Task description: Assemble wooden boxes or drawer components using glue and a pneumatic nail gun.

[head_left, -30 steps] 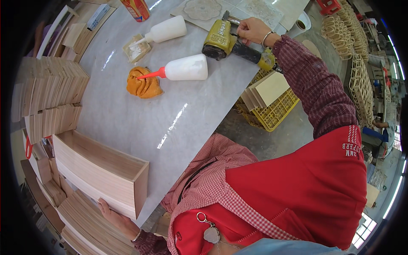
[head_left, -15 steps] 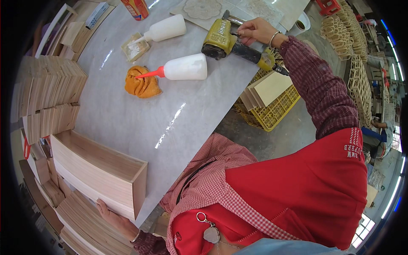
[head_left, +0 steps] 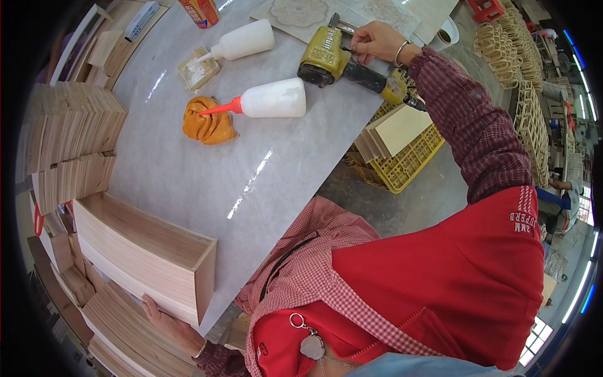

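Note:
A pale wooden box (head_left: 135, 251), long and hollow, lies at the table's near left edge. My left hand (head_left: 168, 323) rests against its outer long side, fingers stretched out. At the table's far right lies a yellow-green air nail gun (head_left: 325, 55) with a black handle. My right hand (head_left: 381, 44) is over its trigger area, thumb and fingertips pinched together; whatever they hold is too small to make out. Near the gun lies a white squeeze bottle (head_left: 273, 98), its red nozzle on an orange cloth (head_left: 207, 120). Another white bottle (head_left: 248, 39) has its tip in a small tray (head_left: 198, 69).
Stacked wooden boards (head_left: 72, 125) line the table's left side, with more boards (head_left: 129, 333) below my left hand. A yellow crate (head_left: 411, 160) holding thin panels stands beside the table on the right. A red can (head_left: 201, 12) and a cup (head_left: 447, 32) are at the far side.
My right hand has shifted very slightly at the nail gun, its fingers still pinched. The view has moved a touch; the left hand and the box stay as they were.

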Demonstrator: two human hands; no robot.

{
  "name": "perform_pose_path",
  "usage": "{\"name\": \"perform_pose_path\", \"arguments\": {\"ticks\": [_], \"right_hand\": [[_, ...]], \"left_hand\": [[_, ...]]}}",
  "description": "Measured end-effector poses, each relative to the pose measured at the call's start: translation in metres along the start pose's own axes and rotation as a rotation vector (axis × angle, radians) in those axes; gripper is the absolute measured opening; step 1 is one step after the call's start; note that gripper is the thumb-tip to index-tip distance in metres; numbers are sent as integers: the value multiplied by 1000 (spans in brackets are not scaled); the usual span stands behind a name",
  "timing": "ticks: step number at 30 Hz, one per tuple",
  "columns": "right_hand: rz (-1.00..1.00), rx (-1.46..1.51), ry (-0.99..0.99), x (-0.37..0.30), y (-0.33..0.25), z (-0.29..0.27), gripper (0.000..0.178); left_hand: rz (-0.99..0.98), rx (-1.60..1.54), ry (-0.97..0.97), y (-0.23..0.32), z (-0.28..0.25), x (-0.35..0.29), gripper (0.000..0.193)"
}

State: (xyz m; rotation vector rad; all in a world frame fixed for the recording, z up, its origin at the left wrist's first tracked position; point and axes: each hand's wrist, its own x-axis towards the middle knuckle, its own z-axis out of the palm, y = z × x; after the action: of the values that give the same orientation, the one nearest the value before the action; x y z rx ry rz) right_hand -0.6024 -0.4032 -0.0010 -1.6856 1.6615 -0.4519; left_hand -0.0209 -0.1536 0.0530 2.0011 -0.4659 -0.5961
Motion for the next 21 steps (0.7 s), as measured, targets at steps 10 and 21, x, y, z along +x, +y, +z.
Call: {"name": "perform_pose_path", "arguments": {"ticks": [10,21], "right_hand": [[23,-145,74,-2,0,7,12],[186,367,332,-19,-6,15,11]], "left_hand": [[-10,-32,-49,-11,-12,12,55],[-176,-203,-91,8,-15,2,48]]}}
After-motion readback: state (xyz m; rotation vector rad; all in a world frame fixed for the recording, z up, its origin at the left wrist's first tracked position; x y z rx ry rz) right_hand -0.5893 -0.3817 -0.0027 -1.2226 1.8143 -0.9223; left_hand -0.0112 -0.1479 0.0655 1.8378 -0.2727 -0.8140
